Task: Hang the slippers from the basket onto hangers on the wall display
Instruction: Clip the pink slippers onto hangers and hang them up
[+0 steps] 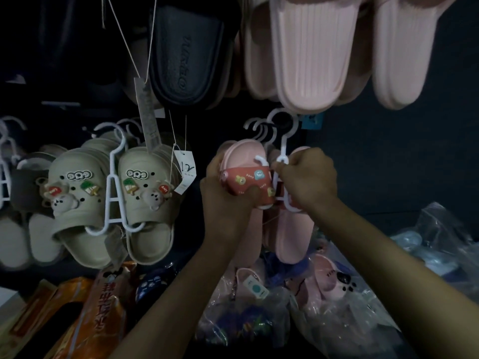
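A small pink slipper (245, 156) with a red strap bearing cartoon patches sits at the centre of the wall display. My left hand (228, 193) grips it from the left and below, thumb on the strap. My right hand (307, 177) pinches the white plastic hanger (281, 141) just right of the slipper; one hanger arm pokes out above the strap. The hanger's hook is among several white hooks on the dark wall. Plain pink slippers (290, 237) hang behind, partly hidden by my hands.
Beige slippers (147, 200) with charms hang on a white hanger at left, with a price tag (185, 172). Large pink slides (308, 55) and a black slide (181, 55) hang above. Below lie bagged slippers (329, 283) and orange packages (103, 301).
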Motion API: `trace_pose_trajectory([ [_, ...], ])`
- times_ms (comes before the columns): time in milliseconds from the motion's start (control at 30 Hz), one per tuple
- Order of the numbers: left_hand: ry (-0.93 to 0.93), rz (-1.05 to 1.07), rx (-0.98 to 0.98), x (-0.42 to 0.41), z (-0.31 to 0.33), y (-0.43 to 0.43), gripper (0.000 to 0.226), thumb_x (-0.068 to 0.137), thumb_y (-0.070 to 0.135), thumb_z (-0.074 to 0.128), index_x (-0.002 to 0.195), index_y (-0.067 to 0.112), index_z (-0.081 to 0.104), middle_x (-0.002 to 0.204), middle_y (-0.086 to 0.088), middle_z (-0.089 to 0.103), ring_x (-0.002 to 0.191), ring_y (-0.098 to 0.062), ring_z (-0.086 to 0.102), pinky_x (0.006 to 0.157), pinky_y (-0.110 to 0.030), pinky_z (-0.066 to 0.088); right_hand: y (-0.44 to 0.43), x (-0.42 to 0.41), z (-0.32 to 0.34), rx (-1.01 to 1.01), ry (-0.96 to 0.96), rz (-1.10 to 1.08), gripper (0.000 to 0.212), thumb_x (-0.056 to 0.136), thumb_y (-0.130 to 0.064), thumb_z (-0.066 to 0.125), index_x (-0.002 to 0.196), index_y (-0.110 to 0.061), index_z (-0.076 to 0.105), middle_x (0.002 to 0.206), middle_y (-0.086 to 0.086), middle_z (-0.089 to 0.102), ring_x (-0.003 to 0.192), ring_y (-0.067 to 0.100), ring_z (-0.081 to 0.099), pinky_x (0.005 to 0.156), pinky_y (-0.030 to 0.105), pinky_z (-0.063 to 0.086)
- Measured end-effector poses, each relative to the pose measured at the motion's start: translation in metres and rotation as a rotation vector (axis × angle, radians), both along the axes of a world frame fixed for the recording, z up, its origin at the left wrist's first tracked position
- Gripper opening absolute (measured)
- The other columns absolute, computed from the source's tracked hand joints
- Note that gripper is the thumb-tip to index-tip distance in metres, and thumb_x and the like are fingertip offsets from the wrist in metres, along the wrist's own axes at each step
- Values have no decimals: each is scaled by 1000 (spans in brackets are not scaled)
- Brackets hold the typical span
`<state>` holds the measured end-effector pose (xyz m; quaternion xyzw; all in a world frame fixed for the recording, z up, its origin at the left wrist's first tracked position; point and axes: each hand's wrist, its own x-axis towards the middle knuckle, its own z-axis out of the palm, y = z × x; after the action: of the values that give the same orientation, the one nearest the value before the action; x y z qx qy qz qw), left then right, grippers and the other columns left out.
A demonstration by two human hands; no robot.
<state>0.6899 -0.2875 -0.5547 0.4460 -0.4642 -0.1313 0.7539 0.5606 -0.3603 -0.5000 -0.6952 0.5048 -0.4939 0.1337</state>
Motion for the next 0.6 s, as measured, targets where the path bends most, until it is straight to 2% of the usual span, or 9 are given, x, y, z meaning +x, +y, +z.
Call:
trace_pose_trajectory([
  [100,31,-12,-9,4,-7,10,75,57,18,79,123,43,52,117,17,69,104,0,71,77,-22,60,4,10,-9,-40,30,7,46,88,-35,73,54,-18,47,58,1,51,54,18,54,52,25,38],
  [167,53,-15,-20,6,-11,16,80,53,29,79,128,36,53,122,11,67,106,-1,71,76,-17,58,7,15,-12,-75,57,-2,40,89,-37,70,57,-18,57,59,1,58,57,19,61,55,29,48],
  [233,55,-20,-27,8,-13,19,85,53,32,78,134,27,52,127,6,65,108,-2,70,77,-16,58,11,18,-14,-77,65,-17,34,90,-37,68,64,-17,65,61,-1,62,59,17,63,58,31,54],
  [433,6,-2,37,11,-20,16,86,56,39,78,136,36,48,135,-1,59,111,-3,68,81,-20,59,13,18,-22,-24,91,-58,37,89,-41,69,63,-16,63,60,1,61,60,22,64,62,35,57],
  [533,-8,26,114,10,-26,16,91,54,45,77,138,43,45,138,0,53,116,-6,64,89,-30,61,14,15,-27,-16,95,-53,36,89,-45,66,64,-19,67,62,0,63,62,21,65,64,37,57],
  [600,-19,50,148,10,-30,16,92,53,48,77,139,46,43,139,0,50,117,-7,62,93,-33,60,17,14,-30,-39,118,-67,34,89,-48,63,72,-20,71,68,-1,66,66,22,66,65,36,57],
])
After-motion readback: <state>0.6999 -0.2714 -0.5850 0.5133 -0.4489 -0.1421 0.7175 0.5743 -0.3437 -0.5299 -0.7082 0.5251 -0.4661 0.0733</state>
